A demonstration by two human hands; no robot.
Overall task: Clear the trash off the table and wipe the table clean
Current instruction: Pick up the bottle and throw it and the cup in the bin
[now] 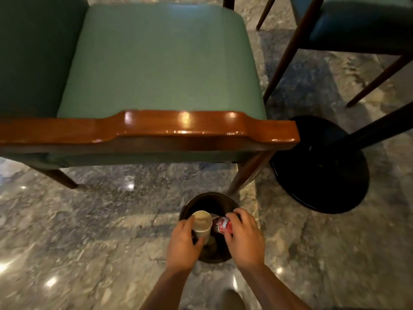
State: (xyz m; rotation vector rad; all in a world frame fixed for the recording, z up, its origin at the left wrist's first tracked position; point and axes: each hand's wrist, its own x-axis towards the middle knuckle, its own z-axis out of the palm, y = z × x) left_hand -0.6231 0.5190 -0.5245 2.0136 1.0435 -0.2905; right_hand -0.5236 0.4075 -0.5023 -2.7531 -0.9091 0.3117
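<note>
Two bits of trash, both poised over the bin (209, 199) so they'll drop straight in: my left hand (183, 245) wraps the paper cup (202, 223), my right hand (244, 238) clutches the red can (222, 224) (table's out of view).

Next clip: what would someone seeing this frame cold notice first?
First, the two hands low in the middle: the left hand grips a pale paper cup and the right hand holds a red and white can, both over a small dark trash bin on the marble floor. Next, the green chair with its glossy wooden rail fills the upper half, beside a black round base at right.
</note>
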